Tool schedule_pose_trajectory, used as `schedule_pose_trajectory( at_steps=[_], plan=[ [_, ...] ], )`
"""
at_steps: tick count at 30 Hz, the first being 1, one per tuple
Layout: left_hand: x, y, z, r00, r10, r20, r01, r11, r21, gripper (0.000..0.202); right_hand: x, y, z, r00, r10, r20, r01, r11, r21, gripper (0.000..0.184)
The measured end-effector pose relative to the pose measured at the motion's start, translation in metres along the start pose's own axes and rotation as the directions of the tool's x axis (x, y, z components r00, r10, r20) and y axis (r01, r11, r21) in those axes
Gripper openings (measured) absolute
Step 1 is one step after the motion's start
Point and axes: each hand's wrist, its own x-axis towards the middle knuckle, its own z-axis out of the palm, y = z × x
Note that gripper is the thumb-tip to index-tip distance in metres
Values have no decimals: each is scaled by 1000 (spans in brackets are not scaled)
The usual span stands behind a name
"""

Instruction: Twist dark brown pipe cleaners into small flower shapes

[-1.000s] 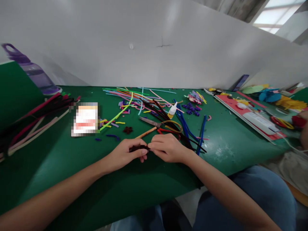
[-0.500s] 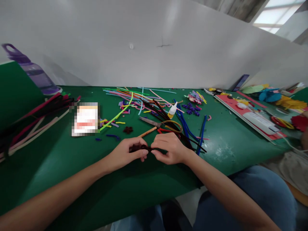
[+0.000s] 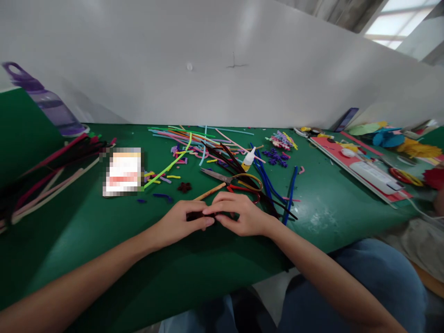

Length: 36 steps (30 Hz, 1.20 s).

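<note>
My left hand (image 3: 180, 223) and my right hand (image 3: 239, 213) meet low over the green table (image 3: 104, 240). Both pinch a short dark brown pipe cleaner piece (image 3: 194, 215) between fingers and thumbs; my right fingers lie over its right end. Just beyond my hands lie scissors with yellow and red handles (image 3: 236, 179), an orange stick (image 3: 209, 191) and a small dark brown pipe cleaner flower (image 3: 184, 187). A pile of coloured pipe cleaners (image 3: 194, 143) spreads farther back, with dark blue ones (image 3: 290, 188) to the right.
A small glue bottle (image 3: 248, 159) stands in the pile. Purple flowers (image 3: 275, 156) lie beyond. A purple water bottle (image 3: 52, 106) and a bundle of long pipe cleaners (image 3: 45, 180) sit left. A red board with craft pieces (image 3: 360, 166) lies right. A white wall backs the table.
My right hand has closed back in over the dark piece, its fingers sliding left to overlap my left fingertips. My left hand has stayed put.
</note>
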Motion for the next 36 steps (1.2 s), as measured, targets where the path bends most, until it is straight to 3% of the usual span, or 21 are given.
schedule_pose_trajectory(
  at_steps=[6,16,25,31,36],
  plan=[
    [0,0,1,999,-16,-28,17,1000,16,27,1,1,2,999,12,-32,-12,1000,-9,22],
    [2,1,2,997,-63,-53,56,991,-119,19,-2,5,8,991,-19,-129,-4,986,-170,6],
    [2,-2,3,996,-73,-51,64,986,-156,19,-4,8,12,977,-130,-167,77,954,-289,11],
    [4,-2,3,996,-51,-76,38,987,-156,20,0,2,2,994,-34,-107,18,988,-154,20],
    [3,0,2,989,-101,-111,76,975,-209,21,4,-2,-1,1000,1,-19,-4,991,-133,44]
  ],
)
